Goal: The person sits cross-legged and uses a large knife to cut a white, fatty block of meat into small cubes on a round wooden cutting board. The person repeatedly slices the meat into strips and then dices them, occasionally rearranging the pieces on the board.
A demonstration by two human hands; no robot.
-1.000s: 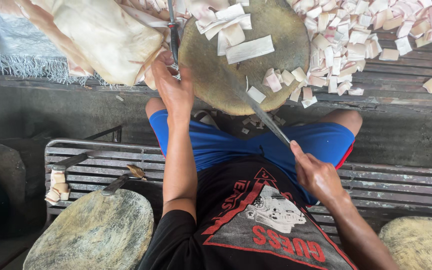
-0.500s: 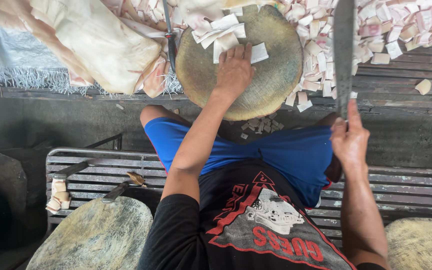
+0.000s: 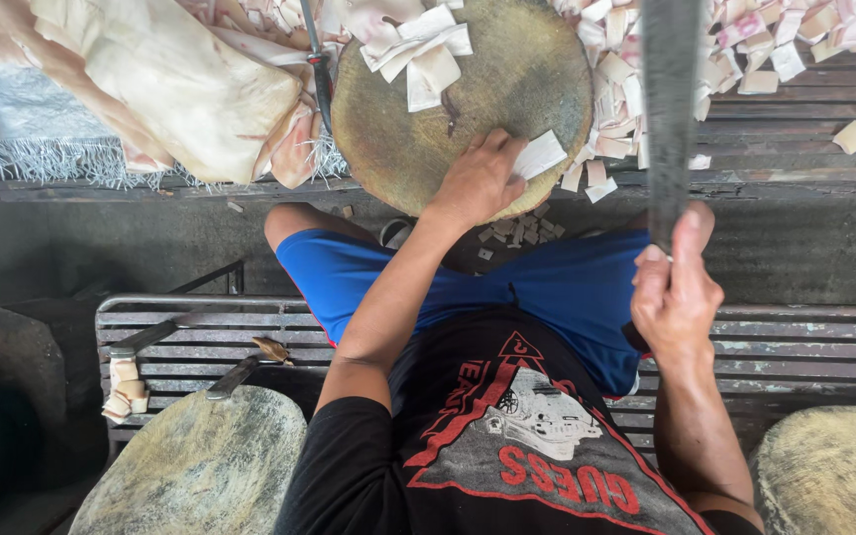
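Wooden round chopping block [image 3: 507, 89] carries a pale cut piece [image 3: 539, 156] at its near edge, left hand [image 3: 478, 180] resting on it with fingers spread flat (not clamped). Right hand [image 3: 676, 292] is fisted tight around a long cleaver [image 3: 671, 109], blade raised over the block's right edge, near scattered pale strips [image 3: 626, 79].

The person wears a black short-sleeved T-shirt [image 3: 468, 466] with a red and white printed graphic, and bright blue shorts [image 3: 507, 287]. Arms bare, no gloves.
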